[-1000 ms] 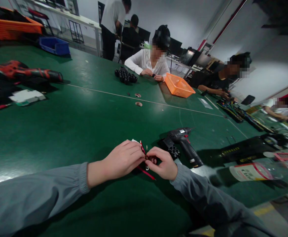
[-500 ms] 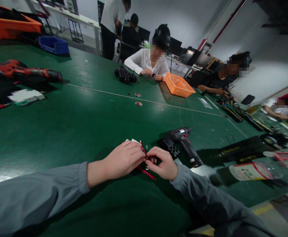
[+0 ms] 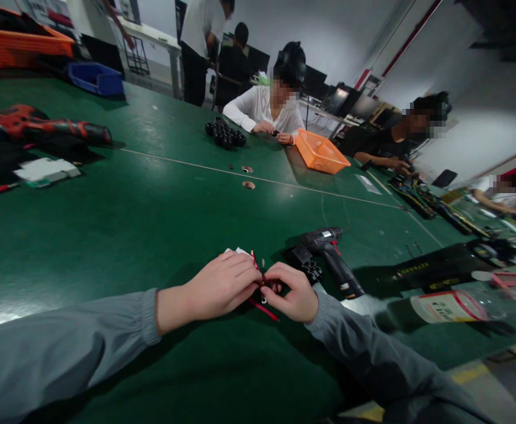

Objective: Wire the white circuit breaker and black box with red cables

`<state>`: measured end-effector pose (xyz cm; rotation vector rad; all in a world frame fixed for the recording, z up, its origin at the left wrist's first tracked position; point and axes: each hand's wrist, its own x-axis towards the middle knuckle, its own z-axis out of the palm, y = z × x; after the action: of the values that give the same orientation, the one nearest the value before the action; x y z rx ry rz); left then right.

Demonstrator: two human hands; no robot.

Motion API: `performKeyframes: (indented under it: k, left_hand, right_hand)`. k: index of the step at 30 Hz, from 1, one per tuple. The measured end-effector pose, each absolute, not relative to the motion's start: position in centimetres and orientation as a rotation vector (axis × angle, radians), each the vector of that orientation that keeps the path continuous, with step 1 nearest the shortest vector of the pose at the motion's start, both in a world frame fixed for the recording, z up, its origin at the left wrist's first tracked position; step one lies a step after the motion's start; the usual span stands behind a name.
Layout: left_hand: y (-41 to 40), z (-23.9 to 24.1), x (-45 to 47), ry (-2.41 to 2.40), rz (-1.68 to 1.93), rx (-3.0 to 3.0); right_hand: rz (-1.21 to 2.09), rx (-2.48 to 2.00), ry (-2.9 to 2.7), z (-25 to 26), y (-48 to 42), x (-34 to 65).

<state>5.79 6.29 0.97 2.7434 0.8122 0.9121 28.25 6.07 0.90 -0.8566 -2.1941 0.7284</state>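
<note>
My left hand (image 3: 220, 285) is closed with its fingertips on a red wire (image 3: 265, 310), whose free end sticks out below the fingers. Opposite it, my right hand (image 3: 293, 294) pinches a small dark or coppery part at the fingertips, too small and covered to name. The two hands nearly touch. Behind the left fingers a white piece (image 3: 240, 251) shows partly, with another short red length beside it. To the right of my right hand lie a black cordless drill (image 3: 331, 259) and a cluster of small black parts (image 3: 312, 271).
On the right lie a black bottle (image 3: 443, 265) and a clear labelled bottle (image 3: 450, 306). A red-and-black power tool (image 3: 41, 126) and a white block (image 3: 48, 172) are at left. An orange basket (image 3: 320, 153) and black balls (image 3: 225, 134) stand near a co-worker (image 3: 264, 109) across the green table (image 3: 152, 206).
My hands stay almost in place, with only slight finger movement. Another person has come into view at the upper left, behind the blue bin.
</note>
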Motion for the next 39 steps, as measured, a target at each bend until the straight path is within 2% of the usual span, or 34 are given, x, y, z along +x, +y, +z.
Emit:
performKeyframes:
  k: [9, 33, 39]
  left_hand:
    - [6.2, 0.9, 5.9, 0.811, 0.950, 2.745]
    - [6.2, 0.8, 5.7, 0.795, 0.932, 2.747]
    - [7.2, 1.1, 2.9, 0.844, 0.959, 2.828]
  right_hand:
    - [0.588, -0.828, -2.195, 0.9, 5.8, 28.2]
    - [0.618, -0.808, -2.232, 0.9, 5.8, 28.2]
    - [0.536, -0.914, -2.239, 0.9, 5.9, 28.8]
